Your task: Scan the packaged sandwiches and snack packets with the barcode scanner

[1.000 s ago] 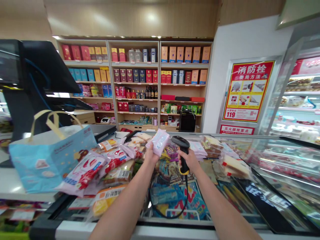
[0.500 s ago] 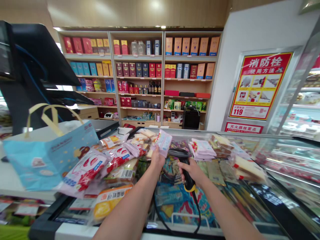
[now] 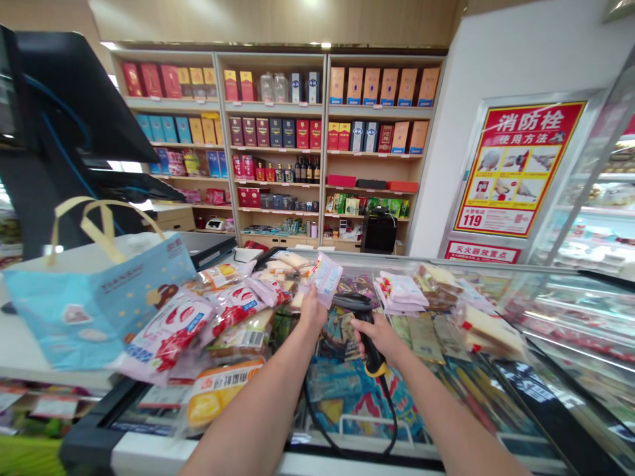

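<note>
My left hand point(image 3: 312, 308) is closed on a small pink-and-white food packet point(image 3: 326, 277), held up over the glass-topped case point(image 3: 307, 437). My right hand point(image 3: 378, 337) wraps round the handle of a black barcode scanner point(image 3: 355, 303). The scanner's head points left, close beside the packet. Its black cable point(image 3: 394, 413) loops down over the glass. To the left of my left hand lie red-and-white packets point(image 3: 238, 305) and a yellow bread pack point(image 3: 218, 390). Right of the scanner rests a small stack of pink packets point(image 3: 403, 293).
A blue paper bag point(image 3: 99, 304) with cream handles stands at the left, near a black monitor point(image 3: 74, 99). Wrapped sandwich packs point(image 3: 491, 330) lie on the right of the glass. Shelves point(image 3: 278, 111) of boxes and bottles line the back wall, beside a red fire-hydrant sign point(image 3: 518, 168).
Both hands keep their hold on the packet and the scanner, almost in the same place. The view has shifted very slightly.
</note>
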A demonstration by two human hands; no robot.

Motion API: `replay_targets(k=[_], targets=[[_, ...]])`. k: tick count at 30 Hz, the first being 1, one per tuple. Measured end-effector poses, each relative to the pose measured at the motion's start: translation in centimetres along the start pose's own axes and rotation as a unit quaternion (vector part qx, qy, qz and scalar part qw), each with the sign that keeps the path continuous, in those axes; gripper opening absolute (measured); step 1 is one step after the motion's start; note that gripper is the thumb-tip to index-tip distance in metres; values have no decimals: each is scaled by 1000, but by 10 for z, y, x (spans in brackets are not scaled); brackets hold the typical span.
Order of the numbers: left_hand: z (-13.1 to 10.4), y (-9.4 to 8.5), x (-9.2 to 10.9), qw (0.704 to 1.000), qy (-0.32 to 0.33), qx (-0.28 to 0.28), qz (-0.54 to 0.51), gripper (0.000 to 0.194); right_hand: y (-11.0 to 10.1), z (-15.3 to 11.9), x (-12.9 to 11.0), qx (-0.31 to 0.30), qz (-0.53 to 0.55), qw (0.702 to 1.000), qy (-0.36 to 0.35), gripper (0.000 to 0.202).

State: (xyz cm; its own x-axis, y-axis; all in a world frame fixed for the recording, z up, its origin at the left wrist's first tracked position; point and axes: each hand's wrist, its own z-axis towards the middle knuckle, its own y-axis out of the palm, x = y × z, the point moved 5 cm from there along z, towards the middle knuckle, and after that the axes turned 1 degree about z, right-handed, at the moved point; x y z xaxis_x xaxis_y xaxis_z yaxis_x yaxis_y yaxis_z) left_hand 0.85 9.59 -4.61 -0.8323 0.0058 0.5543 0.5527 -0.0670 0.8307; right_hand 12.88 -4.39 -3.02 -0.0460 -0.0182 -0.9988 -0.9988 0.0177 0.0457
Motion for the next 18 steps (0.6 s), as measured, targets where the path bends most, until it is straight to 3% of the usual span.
replay_targets(k=[8,13,15,18], targets=[[-5,3,3,998,-10,58,-4,32,-1,0,-7,-3,-5,1000,-10,37],[-8,6,-15,986,-100,128,49,30,-16,-4,-26,25,31,999,-25,35],[-9,17,-29,980,-128,133,72,28,-27,-8,-35,47,57,997,-28,36],[-9,47,-52,982,-134,100,94,24,-52,-19,-48,89,76,992,-44,38]])
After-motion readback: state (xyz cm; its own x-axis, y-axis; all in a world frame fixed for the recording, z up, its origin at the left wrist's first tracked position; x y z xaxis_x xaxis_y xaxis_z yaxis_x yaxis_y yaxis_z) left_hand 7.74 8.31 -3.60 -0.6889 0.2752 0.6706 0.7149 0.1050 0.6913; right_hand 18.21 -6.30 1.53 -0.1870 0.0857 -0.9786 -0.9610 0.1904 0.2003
